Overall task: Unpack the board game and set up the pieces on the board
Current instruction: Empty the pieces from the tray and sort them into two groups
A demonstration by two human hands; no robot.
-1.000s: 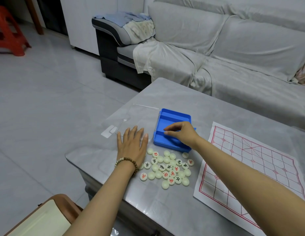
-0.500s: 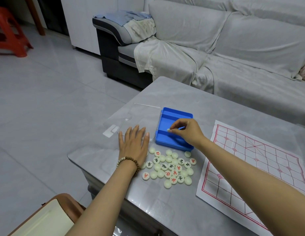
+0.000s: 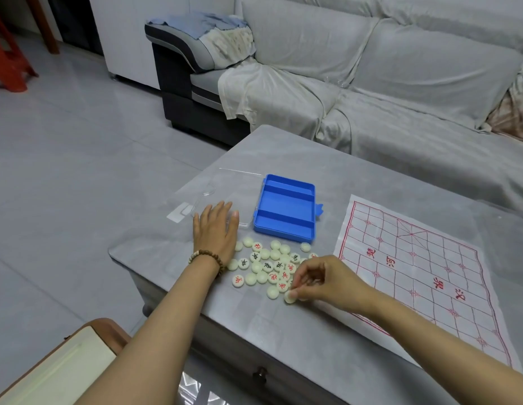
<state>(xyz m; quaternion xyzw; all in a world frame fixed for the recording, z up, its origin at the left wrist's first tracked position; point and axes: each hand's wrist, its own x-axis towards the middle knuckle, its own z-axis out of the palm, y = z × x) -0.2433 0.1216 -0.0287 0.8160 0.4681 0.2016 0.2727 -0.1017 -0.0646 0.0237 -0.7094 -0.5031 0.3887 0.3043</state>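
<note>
Head: right hand [image 3: 323, 280] pinches disc [image 3: 288, 297], hides nearby pcs [image 3: 267, 266].

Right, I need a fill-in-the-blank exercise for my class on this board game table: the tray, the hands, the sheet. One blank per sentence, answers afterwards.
1. The compartments of the blue tray are ___.
2. The right hand pinches just ___ piece.
3. The grid lines on the board sheet are ___.
4. The beaded bracelet sits on the ___ wrist.

Missing words: empty; one; red; left.
</note>
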